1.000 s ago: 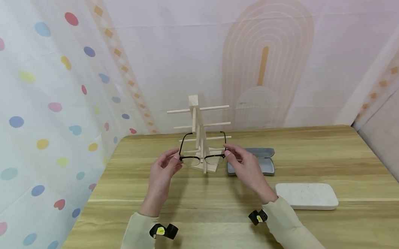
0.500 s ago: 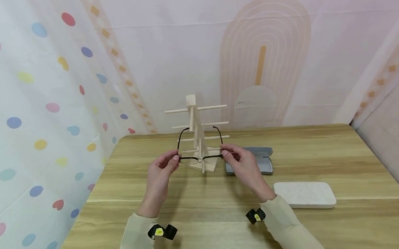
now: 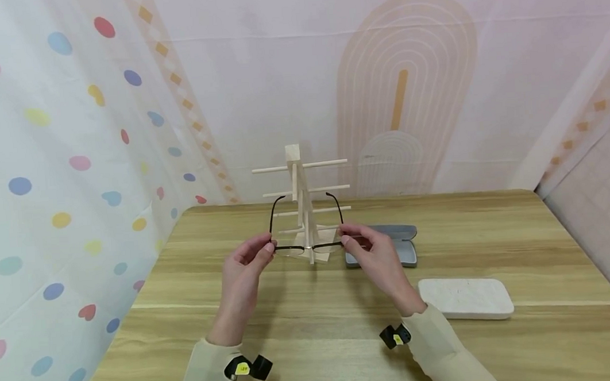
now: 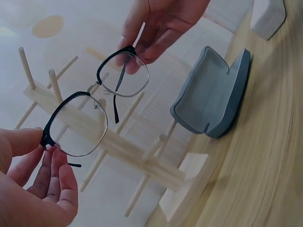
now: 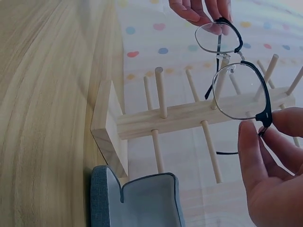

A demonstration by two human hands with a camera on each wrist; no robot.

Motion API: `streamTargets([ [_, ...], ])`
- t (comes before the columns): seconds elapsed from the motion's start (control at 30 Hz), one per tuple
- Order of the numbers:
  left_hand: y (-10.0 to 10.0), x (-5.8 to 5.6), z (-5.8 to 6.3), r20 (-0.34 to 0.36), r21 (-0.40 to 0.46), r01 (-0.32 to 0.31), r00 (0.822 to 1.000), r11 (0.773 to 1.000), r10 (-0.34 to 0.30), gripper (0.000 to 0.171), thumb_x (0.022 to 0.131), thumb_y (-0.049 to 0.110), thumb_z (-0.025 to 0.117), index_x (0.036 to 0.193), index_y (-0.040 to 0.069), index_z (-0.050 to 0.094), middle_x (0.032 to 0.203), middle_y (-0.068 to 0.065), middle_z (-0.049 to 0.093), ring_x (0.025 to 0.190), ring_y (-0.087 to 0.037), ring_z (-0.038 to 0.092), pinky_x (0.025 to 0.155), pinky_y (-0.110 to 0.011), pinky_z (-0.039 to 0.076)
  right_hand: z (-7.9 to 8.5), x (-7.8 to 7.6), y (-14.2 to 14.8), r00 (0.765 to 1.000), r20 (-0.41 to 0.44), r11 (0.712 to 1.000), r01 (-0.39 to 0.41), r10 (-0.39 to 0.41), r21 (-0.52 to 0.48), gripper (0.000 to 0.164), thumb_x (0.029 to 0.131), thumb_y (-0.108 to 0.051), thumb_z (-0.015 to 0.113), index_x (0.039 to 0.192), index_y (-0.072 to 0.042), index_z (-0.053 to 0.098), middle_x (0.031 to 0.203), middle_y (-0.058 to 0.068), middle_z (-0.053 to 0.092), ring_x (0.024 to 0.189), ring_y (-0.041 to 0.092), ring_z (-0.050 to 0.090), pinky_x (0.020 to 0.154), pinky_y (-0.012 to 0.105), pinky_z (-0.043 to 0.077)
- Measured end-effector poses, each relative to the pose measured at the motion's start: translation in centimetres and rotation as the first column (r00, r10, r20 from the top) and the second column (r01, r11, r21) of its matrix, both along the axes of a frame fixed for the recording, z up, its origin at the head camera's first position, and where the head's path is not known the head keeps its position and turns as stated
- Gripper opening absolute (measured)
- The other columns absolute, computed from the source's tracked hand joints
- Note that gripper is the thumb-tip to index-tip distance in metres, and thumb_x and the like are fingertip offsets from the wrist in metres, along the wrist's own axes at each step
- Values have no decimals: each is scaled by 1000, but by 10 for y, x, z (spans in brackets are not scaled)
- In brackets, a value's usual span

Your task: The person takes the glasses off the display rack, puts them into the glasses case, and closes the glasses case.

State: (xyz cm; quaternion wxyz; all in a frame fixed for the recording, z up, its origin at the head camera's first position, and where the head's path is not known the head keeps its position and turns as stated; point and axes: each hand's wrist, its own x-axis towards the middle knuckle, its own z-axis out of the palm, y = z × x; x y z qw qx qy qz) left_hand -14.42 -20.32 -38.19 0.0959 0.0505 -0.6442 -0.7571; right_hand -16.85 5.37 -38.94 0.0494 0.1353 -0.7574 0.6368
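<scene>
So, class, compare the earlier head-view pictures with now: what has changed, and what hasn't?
The glasses have shifted slightly: in the head view their front sits a little lower, their temple tips a little higher. Left hand and right hand keep hold. Wooden stand, grey case and white case stayed put.

A small curtained nook — dotted and arch-patterned drapes (image 3: 258,89) around a wood-grain table (image 3: 317,333).

Browline eyeglasses (image 4: 88,93) are pinched at opposite ends by the left hand (image 4: 35,189) and right hand (image 4: 163,30), before a wooden peg stand (image 4: 124,147). Near the table's (image 4: 265,137) far edge, an open grey glasses case (image 4: 199,97) is seen.
</scene>
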Motion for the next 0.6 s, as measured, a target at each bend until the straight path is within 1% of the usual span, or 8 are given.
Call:
streamTargets([
  [0.17,3,6,-1,-5,19,-7,1000,1000,7,19,96,-5,68,114,1,72,100,-2,75,100,-17,69,91,-28,57,0,5,3,1000,-5,1000,18,-18,18,28,102,-17,67,128,-6,72,120,8,74,101,19,67,84,24,54],
  [0.3,5,11,-2,-11,59,-5,1000,998,5,22,94,-9,67,106,8,74,97,-2,75,99,-17,69,89,-27,57,2,9,4,1000,-4,999,23,-23,34,26,102,-19,67,126,-9,73,118,5,75,97,18,68,82,25,54],
  [0.37,6,14,-2,-10,73,-1,1000,997,2,23,94,-10,66,105,9,73,97,-2,74,98,-16,69,89,-27,57,1,10,5,1000,-5,999,18,-18,43,25,102,-18,67,125,-10,74,118,5,75,96,19,69,81,25,55],
  [0.47,7,17,-2,2,73,8,1000,997,-8,24,93,-11,66,113,2,69,98,-3,73,97,-14,69,89,-26,57,0,13,7,1000,-2,998,11,-11,58,24,102,-17,67,124,-10,74,117,5,75,96,20,69,81,26,55],
  [0.6,8,23,-2,35,69,23,999,997,-26,36,93,-10,66,127,-4,58,96,-2,71,98,-15,70,91,-26,55,1,17,10,1000,9,998,5,-6,70,24,102,-18,68,123,-10,73,116,8,74,96,21,69,82,27,55],
])
